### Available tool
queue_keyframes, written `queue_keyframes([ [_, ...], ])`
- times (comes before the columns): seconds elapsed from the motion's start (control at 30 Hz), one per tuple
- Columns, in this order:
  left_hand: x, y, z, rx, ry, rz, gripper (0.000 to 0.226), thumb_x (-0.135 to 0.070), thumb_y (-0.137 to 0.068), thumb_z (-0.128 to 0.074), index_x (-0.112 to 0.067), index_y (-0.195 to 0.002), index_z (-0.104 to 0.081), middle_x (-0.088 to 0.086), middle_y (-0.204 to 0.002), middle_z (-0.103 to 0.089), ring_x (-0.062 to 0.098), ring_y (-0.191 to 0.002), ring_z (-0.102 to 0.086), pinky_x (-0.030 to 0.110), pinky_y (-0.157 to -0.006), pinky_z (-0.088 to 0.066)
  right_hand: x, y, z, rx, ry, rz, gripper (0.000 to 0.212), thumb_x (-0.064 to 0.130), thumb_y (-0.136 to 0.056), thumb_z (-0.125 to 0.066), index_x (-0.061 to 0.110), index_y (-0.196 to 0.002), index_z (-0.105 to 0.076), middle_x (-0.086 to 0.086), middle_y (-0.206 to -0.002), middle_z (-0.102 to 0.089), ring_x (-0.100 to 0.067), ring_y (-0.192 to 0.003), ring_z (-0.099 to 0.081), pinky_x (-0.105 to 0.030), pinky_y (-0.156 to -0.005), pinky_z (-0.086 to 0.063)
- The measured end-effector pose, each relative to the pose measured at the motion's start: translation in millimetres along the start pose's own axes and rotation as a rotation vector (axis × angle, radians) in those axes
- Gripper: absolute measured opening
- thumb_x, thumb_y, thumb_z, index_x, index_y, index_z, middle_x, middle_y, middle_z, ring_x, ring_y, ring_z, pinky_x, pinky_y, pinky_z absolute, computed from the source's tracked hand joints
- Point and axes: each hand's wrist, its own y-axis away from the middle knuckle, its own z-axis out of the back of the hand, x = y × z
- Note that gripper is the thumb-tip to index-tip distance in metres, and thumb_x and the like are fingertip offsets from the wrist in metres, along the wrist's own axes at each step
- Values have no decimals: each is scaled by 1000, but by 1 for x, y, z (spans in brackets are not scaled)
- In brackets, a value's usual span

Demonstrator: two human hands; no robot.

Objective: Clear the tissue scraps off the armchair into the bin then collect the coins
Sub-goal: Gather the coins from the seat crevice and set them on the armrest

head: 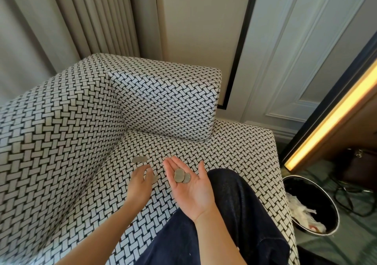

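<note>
Coins point(181, 177) lie on the right hand's point(190, 193) flat, released palm. Two more coins point(139, 159) sit on the armchair point(224, 152) seat near the left hand point(140, 185), whose grip over another coin point(155, 179) I cannot tell.

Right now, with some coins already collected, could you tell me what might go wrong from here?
1. The coins in the palm lie loose on the right hand; a tilt could spill them.
2. The overlapping coins on the armchair seat sit near the armrest crease; the fingers of the left hand might nudge them into it.
3. Grey coins blend into the woven pattern, so one might be missed.
</note>
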Motion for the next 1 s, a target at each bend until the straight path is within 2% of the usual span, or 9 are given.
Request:
queue_keyframes([
  [0.1, 28, -2, -8, 187, -360, -22, 51, -26, -98, -39, -16, -146, -25, 3, -157, -9, 22, -143, -14, 39, -115, -21, -1, -1, 0, -6, -30, -5, 71, 49, -93, -40, -12, -127, -49, -29, -131, -52, -36, -129, -45, -40, -113, -32],
  [0.23, 44, -6, -18, 257, -708, -259, 68, -10, -95, -37, -18, -149, 4, -2, -156, 13, 20, -144, 12, 37, -118, -3, -1, 0, 0, -11, -26, -12, 71, 49, -94, -38, -13, -124, -51, -29, -131, -52, -36, -129, -45, -40, -114, -30],
  [0.3, 52, -5, -22, 221, -743, -327, 68, -6, -94, -39, -15, -150, -2, -2, -158, 1, 19, -145, 4, 36, -118, -7, -1, 0, 0, -17, -18, -12, 70, 49, -94, -37, -13, -124, -52, -29, -130, -53, -36, -128, -46, -39, -114, -30],
  [0.37, 60, -6, -22, 152, -699, -376, 66, 0, -87, -55, -13, -146, -29, 1, -152, -28, 21, -142, -24, 35, -112, -29, -1, -1, 0, -18, -18, -13, 70, 49, -94, -38, -13, -123, -52, -29, -130, -53, -36, -127, -47, -40, -114, -30],
  [0.47, 61, -2, -17, 95, -646, -525, 57, 9, -54, -83, -10, -106, -69, 4, -103, -71, 24, -90, -70, 32, -65, -60, -1, -1, -2, -10, -21, -13, 70, 48, -93, -40, -13, -124, -52, -29, -130, -53, -36, -127, -47, -40, -114, -31],
  [0.57, 58, -1, -10, 84, -720, -617, 62, 16, -35, -84, -10, -90, -73, 2, -84, -72, 20, -71, -69, 27, -50, -57, -1, 1, -2, -12, -17, -11, 70, 49, -94, -40, -13, -126, -50, -29, -131, -53, -36, -127, -47, -40, -113, -31],
  [0.77, 58, -8, -1, 33, -501, -563, 41, 22, -56, -76, 0, -91, -71, 8, -73, -70, 21, -63, -68, 29, -58, -59, -1, 1, -1, -20, -14, -3, 69, 48, -95, -38, -12, -128, -49, -27, -130, -54, -35, -127, -48, -39, -113, -32],
  [0.87, 38, 2, 9, -69, -201, -234, 20, 2, -85, -62, -4, -103, -68, 6, -82, -71, 9, -69, -65, 16, -62, -52, -1, 0, 0, -25, -10, -2, 69, 49, -95, -39, -11, -127, -50, -27, -131, -54, -34, -127, -47, -39, -113, -32],
  [1.0, 0, 12, 27, -196, 38, -29, 9, -16, -83, -69, -23, -85, -65, -3, -79, -70, 6, -71, -64, 9, -52, -42, -2, -2, 1, -54, 26, -1, 68, 49, -93, -39, -9, -126, -53, -24, -133, -53, -30, -129, -46, -38, -113, -31],
])
